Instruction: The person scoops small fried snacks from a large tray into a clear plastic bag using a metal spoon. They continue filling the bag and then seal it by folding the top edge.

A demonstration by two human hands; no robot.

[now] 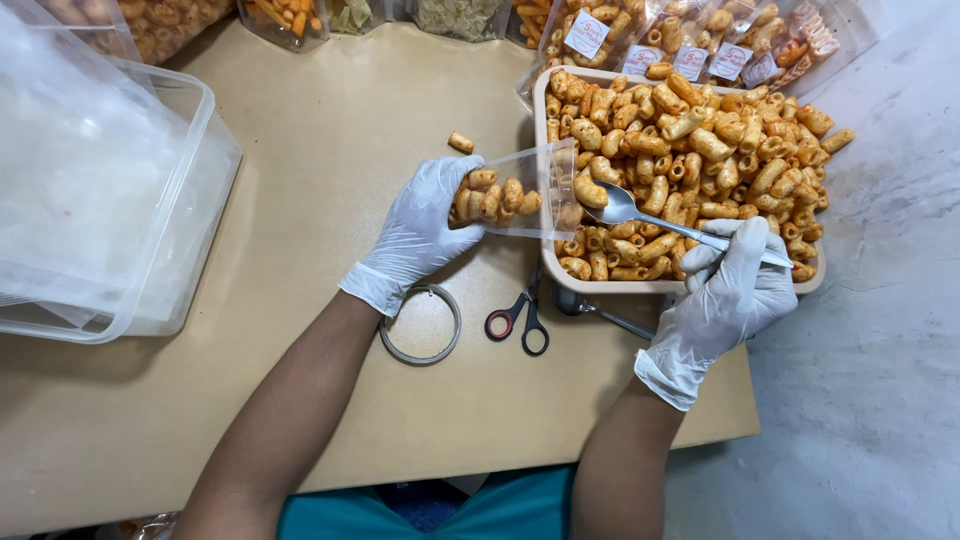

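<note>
A gloved left hand [418,228] grips a small clear pouch [520,190], part-filled with curled orange snack pieces and tipped on its side, its open mouth resting against the near-left rim of a beige tray [545,262] heaped with the same snack. The gloved right hand [725,285] is closed around the handle of a metal spoon [625,210], whose bowl lies on the pile just beside the pouch mouth, carrying little or nothing as far as can be seen. One stray piece [461,142] already lies on the tan worktop [330,130] above the left hand, a sign of the likely fault: pieces sliding off the shallow spoon, or missing the narrow soft opening, would drop between tray and pouch onto the worktop. The thin film could also fold shut under the spoon, and the tilted pouch could shed what it holds if the grip slackens. Below the tray lie scissors [522,320], a second spoon [590,306] and a roll of tape [420,324]; a clear plastic tub [150,200] stands at left, with sealed snack bags [690,40] along the far edge.
</note>
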